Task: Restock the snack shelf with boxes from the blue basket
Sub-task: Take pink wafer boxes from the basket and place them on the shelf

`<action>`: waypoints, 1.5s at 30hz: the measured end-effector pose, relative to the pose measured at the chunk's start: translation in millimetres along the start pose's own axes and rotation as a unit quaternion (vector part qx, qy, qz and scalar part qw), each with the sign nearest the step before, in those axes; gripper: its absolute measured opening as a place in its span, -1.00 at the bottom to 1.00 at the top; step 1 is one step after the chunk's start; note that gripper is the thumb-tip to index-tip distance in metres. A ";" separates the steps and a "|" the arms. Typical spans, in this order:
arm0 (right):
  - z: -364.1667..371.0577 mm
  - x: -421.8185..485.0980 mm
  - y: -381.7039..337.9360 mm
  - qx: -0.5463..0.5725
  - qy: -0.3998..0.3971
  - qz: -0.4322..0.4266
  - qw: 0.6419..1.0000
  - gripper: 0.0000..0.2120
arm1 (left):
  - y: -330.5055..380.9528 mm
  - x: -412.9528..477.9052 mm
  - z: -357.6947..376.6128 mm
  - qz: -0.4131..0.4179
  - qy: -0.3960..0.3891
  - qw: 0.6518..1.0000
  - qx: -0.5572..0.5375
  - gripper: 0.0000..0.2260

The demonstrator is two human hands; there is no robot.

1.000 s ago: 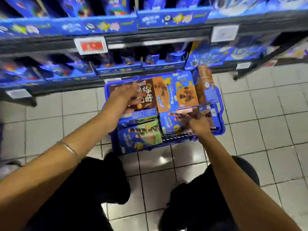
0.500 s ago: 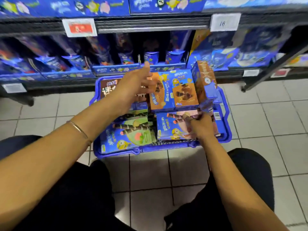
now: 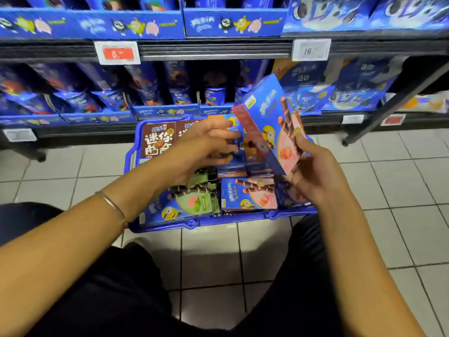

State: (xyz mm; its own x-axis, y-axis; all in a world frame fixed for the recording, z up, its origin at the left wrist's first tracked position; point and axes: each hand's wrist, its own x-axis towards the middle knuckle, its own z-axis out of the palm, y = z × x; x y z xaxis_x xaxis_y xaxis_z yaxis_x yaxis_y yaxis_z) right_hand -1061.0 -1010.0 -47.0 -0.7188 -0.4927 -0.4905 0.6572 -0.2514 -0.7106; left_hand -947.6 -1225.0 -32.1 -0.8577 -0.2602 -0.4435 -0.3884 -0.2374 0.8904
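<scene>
Aisle floor | our right hand (image 3: 313,176) holds a strawberry wafer-roll box (image 3: 269,122) tilted above the blue basket (image 3: 218,221), fingers pinching its lower end | left hand (image 3: 206,144) over the basket's orange boxes (image 3: 252,152), grip lost in blur | risk: end-only hold lets it slip short of the snack shelf (image 3: 213,51)

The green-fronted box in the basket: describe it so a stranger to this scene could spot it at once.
Find the blue basket on the tiled floor before the shelves. In its near left corner the green-fronted box lies flat, face up. Its green panel sets it apart from the pink-fronted box lying flat on its right.
</scene>
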 end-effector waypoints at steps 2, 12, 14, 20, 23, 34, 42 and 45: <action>16.3 1.4 1.9 -0.044 -0.023 -0.005 0.999 -0.83 | 0.0 -3.3 8.5 0.032 -0.052 0.998 0.016 -0.57; -24.6 38.3 82.7 -0.436 0.087 -0.082 0.892 -0.58 | -1.8 12.5 -3.1 0.025 0.110 0.977 -0.179 -0.91; -48.7 51.6 99.5 -0.586 0.116 -0.089 0.797 -0.61 | -1.1 12.5 -9.3 0.000 0.126 0.972 -0.197 -0.91; -53.6 73.5 108.8 -0.700 0.050 0.050 0.711 -0.43 | -8.2 8.1 -14.4 -0.001 0.108 0.973 -0.206 -0.85; -54.2 73.8 106.6 -0.725 0.063 0.029 0.685 -0.31 | -9.9 7.3 -14.4 -0.006 0.108 0.973 -0.205 -0.80; -51.4 46.3 65.8 -0.486 0.015 -0.049 0.872 -0.74 | 5.5 5.4 -16.0 -0.009 0.080 0.976 -0.201 -0.85; -20.3 20.8 0.8 -0.171 0.021 -0.081 0.982 -0.92 | 11.5 10.4 -19.3 0.032 0.169 0.966 -0.193 -0.78; -0.8 17.5 -3.3 -0.001 -0.025 -0.063 0.998 -0.86 | 11.3 11.1 -17.5 0.037 0.167 0.967 -0.189 -0.72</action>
State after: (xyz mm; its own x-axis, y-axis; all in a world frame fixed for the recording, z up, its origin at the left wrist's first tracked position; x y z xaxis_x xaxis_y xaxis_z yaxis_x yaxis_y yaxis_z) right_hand -1075.9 -1017.1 -53.7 -0.7831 -0.4978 -0.3726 0.5624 -0.3114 -0.7660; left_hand -955.6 -1246.9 -28.7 -0.6972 -0.5627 -0.4441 -0.1241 -0.5154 0.8479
